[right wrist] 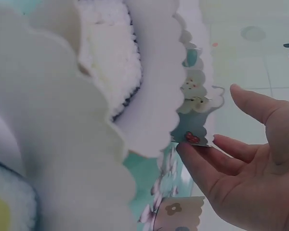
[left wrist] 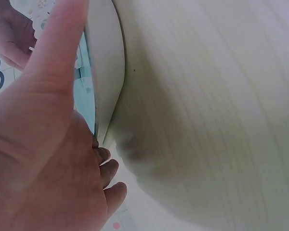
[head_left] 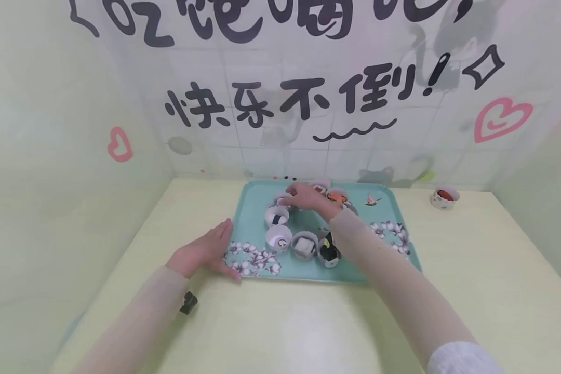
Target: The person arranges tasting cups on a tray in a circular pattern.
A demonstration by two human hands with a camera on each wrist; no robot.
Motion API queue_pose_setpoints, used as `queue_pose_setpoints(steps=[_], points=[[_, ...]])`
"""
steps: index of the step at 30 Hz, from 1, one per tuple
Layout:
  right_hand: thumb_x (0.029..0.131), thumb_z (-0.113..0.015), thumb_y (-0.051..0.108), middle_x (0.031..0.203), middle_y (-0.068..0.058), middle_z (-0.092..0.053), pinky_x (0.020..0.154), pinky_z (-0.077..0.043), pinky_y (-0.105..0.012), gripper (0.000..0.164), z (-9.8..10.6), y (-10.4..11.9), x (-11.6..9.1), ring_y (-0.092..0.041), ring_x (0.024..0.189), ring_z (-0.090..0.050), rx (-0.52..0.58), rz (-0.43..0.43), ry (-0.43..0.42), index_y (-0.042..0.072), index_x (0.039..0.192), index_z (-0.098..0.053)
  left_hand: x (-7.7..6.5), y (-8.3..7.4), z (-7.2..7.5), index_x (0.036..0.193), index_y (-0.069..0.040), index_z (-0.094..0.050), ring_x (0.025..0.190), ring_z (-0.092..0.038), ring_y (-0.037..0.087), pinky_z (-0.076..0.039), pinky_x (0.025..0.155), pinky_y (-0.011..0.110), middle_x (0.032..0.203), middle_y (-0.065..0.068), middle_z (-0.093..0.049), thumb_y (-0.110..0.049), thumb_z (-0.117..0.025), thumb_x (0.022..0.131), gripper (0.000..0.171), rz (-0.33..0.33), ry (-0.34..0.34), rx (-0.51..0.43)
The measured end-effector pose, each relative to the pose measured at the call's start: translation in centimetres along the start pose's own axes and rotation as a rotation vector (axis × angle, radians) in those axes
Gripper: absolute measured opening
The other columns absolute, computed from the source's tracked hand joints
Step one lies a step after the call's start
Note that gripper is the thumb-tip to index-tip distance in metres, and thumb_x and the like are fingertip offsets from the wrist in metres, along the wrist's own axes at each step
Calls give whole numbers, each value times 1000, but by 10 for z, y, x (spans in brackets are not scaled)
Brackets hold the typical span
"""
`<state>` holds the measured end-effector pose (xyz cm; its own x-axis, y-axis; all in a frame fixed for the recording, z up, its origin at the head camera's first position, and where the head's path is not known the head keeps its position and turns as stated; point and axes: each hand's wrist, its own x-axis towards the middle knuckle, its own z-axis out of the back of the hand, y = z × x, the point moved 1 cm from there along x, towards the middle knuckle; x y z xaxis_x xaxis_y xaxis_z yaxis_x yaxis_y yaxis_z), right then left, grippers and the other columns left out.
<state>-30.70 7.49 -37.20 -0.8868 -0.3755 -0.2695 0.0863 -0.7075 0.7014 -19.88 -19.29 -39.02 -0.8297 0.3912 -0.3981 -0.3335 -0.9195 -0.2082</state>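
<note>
On the turquoise floral tray point(head_left: 257, 200), several scalloped paper cups stand in a ring, each with a small food piece inside. My left hand point(head_left: 205, 252) lies with straight fingers at the tray's left edge; its thumb point(left wrist: 58, 43) runs along the front rim in the left wrist view. Over the ring's back left side, my right hand point(head_left: 306, 197) reaches to a paper cup point(right wrist: 195, 120) with a printed wall. Its fingers point(right wrist: 202, 168) touch that cup's lower side, while the thumb point(right wrist: 255, 101) stands slightly apart. In the head view, the hand partly hides that cup.
A paper cup point(head_left: 444, 199) with a red piece stands on the table, right of the tray. A small black object point(head_left: 188, 302) lies beside the left forearm. Behind the tray rises a wall point(head_left: 280, 161) with lettering; side walls flank the table.
</note>
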Motion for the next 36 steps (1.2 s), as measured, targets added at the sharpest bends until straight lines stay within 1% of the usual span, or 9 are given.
queue_pose_setpoints(steps=[3,7,13,16,20,26,29,34,36], points=[[100,-58,41,148,-17,-50,102,-53,-45,62,2,1,-5,-31,121,-61,11,-12,2,4,148,-43,-1,2,-1,155,12,-1,153,-5,47,-15,127,55,164,31,0,-72,-81,61,149,0,5,14],[100,-56,43,150,-18,-49,103,-54,-44,63,11,1,-12,-32,123,-61,28,-15,-27,4,148,-42,-2,2,0,155,11,-1,153,-5,47,-15,127,55,165,30,1,-73,-80,60,150,1,9,26],[101,-56,42,149,-20,-48,107,-50,-48,63,36,0,-30,-37,127,-58,102,-14,-72,3,147,-41,-2,2,0,154,12,0,152,-6,48,-15,127,57,163,32,1,-74,-79,61,149,-2,8,28],[100,-56,43,148,-20,-49,108,-49,-49,64,49,-3,-40,-35,127,-58,88,-15,-101,3,147,-41,-3,1,2,154,13,-1,152,-6,49,-15,127,57,163,33,0,-72,-80,61,149,-2,4,17],[100,-56,44,147,-20,-51,107,-51,-48,65,66,-14,-47,-34,127,-58,68,-15,-134,2,146,-41,-4,-1,3,154,13,-2,152,-5,49,-14,127,57,163,33,0,-72,-80,61,149,-1,7,21],[101,-56,39,151,-24,-45,107,-52,-48,65,91,-32,-61,-37,134,-51,95,-47,-177,-2,147,-38,-2,-2,3,154,12,-1,153,-5,47,-14,127,56,164,31,1,-73,-79,62,148,9,11,29],[101,-56,38,151,-27,-44,107,-51,-48,65,101,-42,-71,-40,134,-51,97,-62,-203,-4,148,-37,-3,-2,3,154,13,-1,152,-6,48,-14,127,56,164,32,1,-72,-80,62,148,6,13,26],[98,-59,45,146,-26,-50,105,-52,-49,70,119,-61,-88,-41,125,-58,44,-74,-304,-2,147,-40,-4,-4,4,155,12,-3,152,-7,48,-17,126,57,164,32,-2,-71,-81,61,148,7,7,14],[97,-59,49,144,-26,-52,105,-51,-52,73,125,-68,-97,-41,125,-58,23,-76,-347,-2,146,-42,-3,-3,4,155,12,-3,152,-8,48,-18,126,57,164,31,-2,-71,-82,60,148,10,2,11]])
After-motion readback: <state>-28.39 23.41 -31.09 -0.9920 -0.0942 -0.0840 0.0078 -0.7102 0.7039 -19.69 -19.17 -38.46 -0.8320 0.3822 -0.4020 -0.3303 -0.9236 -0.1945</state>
